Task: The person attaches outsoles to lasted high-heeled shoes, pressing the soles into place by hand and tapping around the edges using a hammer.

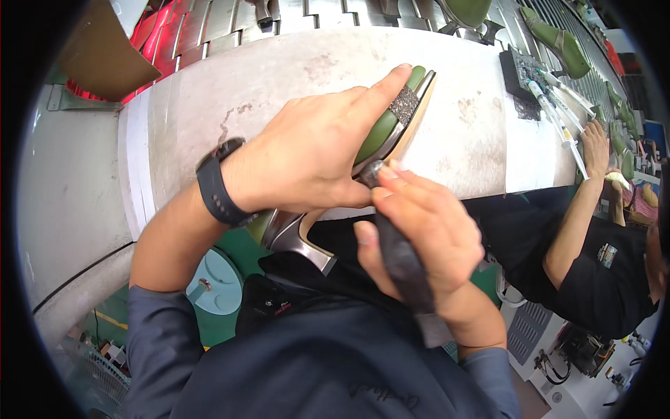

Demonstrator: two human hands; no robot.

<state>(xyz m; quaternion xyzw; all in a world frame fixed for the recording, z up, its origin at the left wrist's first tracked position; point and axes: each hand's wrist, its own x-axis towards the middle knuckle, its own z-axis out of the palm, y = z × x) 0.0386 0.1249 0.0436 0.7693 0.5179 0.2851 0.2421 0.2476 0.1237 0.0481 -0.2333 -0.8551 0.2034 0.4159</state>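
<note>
A green high-heeled shoe (379, 137) lies on its side at the near edge of the bench, its toe pointing away to the right. It has a dark speckled band, a tan sole and a shiny metallic heel (307, 244). My left hand (300, 150), with a black watch at the wrist, presses over the shoe and grips it, index finger stretched along the upper. In my right hand (436, 230) is a dark-handled tool (401, 258), its rounded metal head (370, 172) against or very close to the sole edge. The fingers partly hide that head, so its exact kind is unclear.
The pale, stained bench (209, 105) borders a slatted metal conveyor (307, 19) carrying more green shoes (558, 45). Several syringes (555, 108) rest on a black block (518, 77) at the right. Beside them is a co-worker's hand (595, 148). A light-blue round tray (215, 283) sits below.
</note>
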